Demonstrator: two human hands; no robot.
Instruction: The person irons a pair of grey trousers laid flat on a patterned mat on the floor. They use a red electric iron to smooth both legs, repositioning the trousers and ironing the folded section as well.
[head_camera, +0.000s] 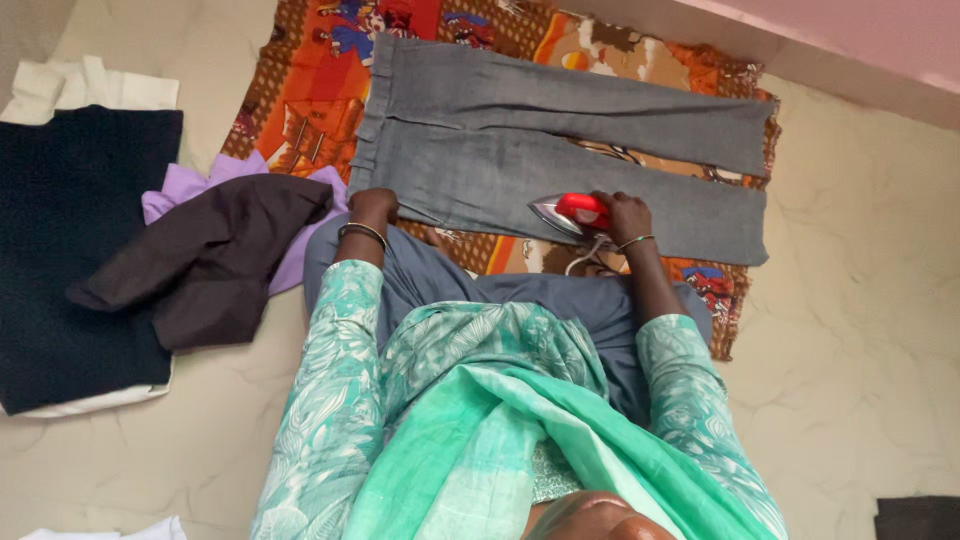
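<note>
Honestly, the right hand (628, 215) is clenched on the red iron (572, 214) at 3 o'clock on the grey trousers (560, 150), the left hand (372, 206) pins the waistband flat-fingered, and lingering there might scorch the cloth.

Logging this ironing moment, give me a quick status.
Right hand shut on red iron, on grey trousers. Left hand presses waistband flat. Iron's cord trails by right wrist; dark clothes piled left.

Trousers (560, 150) lie flat on the mat (310, 90), iron (570, 213) on their near edge at right, clothes heap (200, 255) off to the left.
</note>
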